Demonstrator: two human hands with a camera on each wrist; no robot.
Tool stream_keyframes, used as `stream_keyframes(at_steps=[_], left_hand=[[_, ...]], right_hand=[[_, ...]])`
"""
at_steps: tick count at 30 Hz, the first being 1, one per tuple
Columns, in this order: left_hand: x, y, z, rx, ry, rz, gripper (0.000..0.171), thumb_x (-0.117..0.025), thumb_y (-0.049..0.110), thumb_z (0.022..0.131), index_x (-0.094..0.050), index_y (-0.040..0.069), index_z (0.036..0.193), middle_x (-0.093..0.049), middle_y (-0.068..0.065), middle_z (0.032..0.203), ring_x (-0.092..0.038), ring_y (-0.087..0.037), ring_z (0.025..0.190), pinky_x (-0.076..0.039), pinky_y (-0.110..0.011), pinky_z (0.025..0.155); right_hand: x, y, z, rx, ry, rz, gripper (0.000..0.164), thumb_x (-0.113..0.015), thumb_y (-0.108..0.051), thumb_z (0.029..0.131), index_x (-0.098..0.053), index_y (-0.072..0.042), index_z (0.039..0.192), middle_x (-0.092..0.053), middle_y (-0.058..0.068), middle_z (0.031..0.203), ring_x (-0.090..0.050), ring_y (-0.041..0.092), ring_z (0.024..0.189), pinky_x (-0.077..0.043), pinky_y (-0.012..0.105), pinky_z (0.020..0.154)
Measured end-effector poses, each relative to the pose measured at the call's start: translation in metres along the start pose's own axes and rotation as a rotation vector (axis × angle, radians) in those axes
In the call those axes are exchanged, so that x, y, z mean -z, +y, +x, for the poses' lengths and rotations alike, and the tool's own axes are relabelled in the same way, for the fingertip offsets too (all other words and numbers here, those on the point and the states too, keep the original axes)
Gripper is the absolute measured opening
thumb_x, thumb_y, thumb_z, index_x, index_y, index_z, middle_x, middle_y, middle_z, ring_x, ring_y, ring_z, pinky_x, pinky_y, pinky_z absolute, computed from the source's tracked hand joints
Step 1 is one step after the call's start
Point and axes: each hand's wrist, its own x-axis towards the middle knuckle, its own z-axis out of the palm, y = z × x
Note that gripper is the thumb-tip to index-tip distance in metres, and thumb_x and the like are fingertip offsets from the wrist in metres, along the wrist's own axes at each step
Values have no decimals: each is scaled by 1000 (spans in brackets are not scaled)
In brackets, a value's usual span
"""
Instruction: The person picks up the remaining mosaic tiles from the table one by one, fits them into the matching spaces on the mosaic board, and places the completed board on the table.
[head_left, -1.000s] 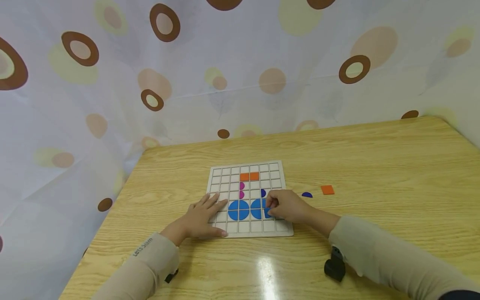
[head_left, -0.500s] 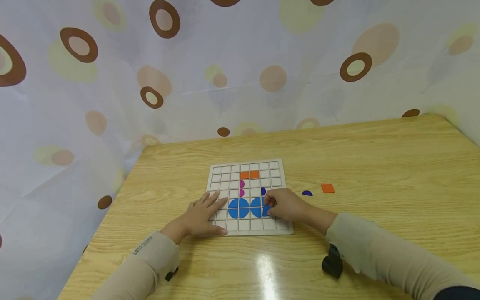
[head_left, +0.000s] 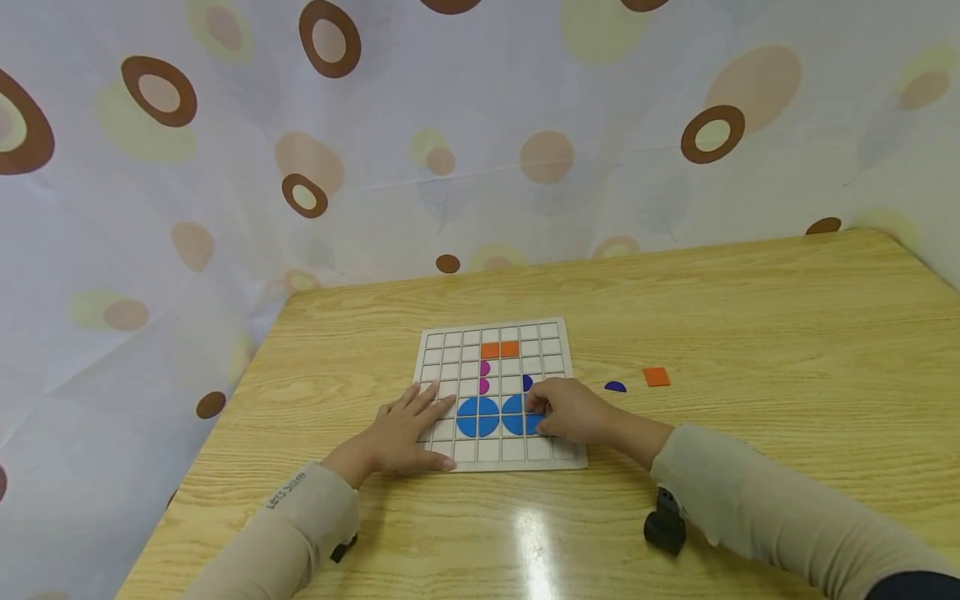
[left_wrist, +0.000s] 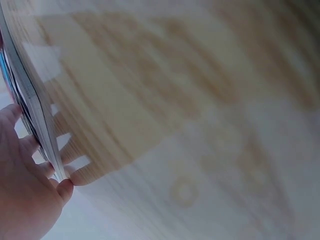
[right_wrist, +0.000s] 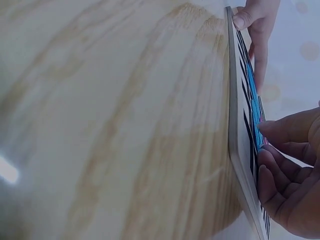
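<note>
Patterned white cloth with brown rings and pale spots backs the glossy wood-grain worktop. On it, the right hand is curled, thumb and fingertips pinching a blue quarter-circle piece at the lower right of a four-part circle, on a white gridded board. Flat across the board's left side lies the left hand, its fingers straight and spread, its thumb at the near edge.

Between the hands, a whole blue circle fills four cells. Farther up the grid sit two magenta half-circles, one above the other, then two orange squares side by side. A dark blue half-circle lies just beyond the right fingers. Off the board to the right, a loose dark blue half-circle rests near a loose orange square.

The right hand hides part of the right-hand circle; the left covers cells along its side. Only the head view shows the loose pieces. The right wrist view gives the board nearly edge-on, with fingertips down at the blue; the left wrist view shows the left thumb against its rim.
</note>
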Motion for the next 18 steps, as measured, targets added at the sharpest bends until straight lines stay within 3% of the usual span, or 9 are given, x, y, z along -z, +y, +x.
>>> stream_keyframes(at_steps=[18], left_hand=[[0,-1,-1,-10,1,-12,87,-53,64,69,-17,27,139,-6,-2,144,3,-27,129,-12,-53,95]], right_hand=[[-2,0,-4,14,33,39,19,-62,6,71,-59,-2,88,-55,1,83,-49,14,74,-43,27,69]])
